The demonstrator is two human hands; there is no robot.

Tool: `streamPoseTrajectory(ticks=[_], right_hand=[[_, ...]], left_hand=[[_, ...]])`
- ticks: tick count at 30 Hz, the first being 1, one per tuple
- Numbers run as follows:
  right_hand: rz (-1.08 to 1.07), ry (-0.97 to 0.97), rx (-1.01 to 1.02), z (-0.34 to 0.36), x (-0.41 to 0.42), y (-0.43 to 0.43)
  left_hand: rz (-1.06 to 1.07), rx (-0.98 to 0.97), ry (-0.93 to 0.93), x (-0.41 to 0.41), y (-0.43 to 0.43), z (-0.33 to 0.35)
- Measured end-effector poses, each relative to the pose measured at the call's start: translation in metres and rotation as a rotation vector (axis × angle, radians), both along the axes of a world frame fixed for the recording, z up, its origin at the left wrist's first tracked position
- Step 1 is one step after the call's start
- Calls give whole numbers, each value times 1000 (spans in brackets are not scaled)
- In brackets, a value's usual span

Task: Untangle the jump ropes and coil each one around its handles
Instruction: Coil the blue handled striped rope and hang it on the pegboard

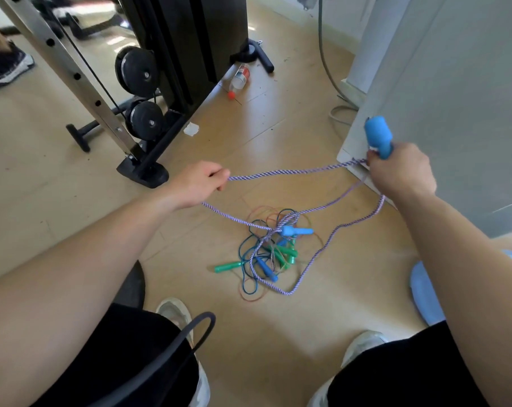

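While one rope is partly drawn out, the task looks to be at an early stage: nothing is coiled, and every rope has yet to be wound on its handles. The right hand [401, 171] grips a blue handle [379, 136], fingers curled round its lower end, raised beside a white panel [439, 83]. The left hand [200, 183] holds the purple rope [292, 171] in curled fingers, so that one span runs taut between the hands. From there the rope drops in slack loops to the heap [266, 251] on the floor [322, 333], ahead of the feet. It passes through the heap, where a second handle [297, 231], pale blue, lies on top. The rope is a thick twisted cord, purple and white. The heap holds thinner blue and reddish cords, green handles and darker blue ones, all knotted together.
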State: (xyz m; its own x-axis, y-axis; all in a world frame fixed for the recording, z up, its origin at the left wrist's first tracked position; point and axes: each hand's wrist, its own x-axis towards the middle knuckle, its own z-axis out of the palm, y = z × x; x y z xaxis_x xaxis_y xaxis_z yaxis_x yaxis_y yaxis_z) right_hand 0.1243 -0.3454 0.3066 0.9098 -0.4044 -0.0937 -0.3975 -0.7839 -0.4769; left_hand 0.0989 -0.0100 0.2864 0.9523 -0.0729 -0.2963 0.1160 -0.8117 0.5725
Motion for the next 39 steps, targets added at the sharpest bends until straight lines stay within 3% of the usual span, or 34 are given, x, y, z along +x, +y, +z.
streamPoseTrajectory(ticks=[2, 5, 7, 11, 14, 17, 20, 25, 31, 34, 39], right_hand=[[123, 44, 102, 4, -4, 15], [372, 101, 516, 9, -16, 56], [536, 163, 684, 15, -26, 78], [592, 81, 590, 24, -27, 80], [424, -50, 612, 24, -17, 62], [186, -191, 648, 24, -10, 38], [0, -243, 557, 22, -2, 9], [136, 4, 164, 9, -6, 9], [507, 163, 697, 10, -31, 76], [609, 92, 559, 11, -33, 82], [349, -98, 450, 9, -16, 60]], left_hand=[[-12, -90, -79, 1, -17, 14], [-106, -192, -145, -2, -53, 33], [-144, -215, -174, -3, -70, 37], [-133, -328, -158, -1, -78, 40], [-153, -325, -96, -2, -67, 30], [-112, -188, -28, -1, -40, 13], [-17, -136, -7, 2, -17, 4], [-18, -322, -60, 4, -38, 14], [-124, -414, -51, 3, -70, 21], [-152, -449, -25, 3, -76, 21], [-193, -345, -20, 1, -62, 10]])
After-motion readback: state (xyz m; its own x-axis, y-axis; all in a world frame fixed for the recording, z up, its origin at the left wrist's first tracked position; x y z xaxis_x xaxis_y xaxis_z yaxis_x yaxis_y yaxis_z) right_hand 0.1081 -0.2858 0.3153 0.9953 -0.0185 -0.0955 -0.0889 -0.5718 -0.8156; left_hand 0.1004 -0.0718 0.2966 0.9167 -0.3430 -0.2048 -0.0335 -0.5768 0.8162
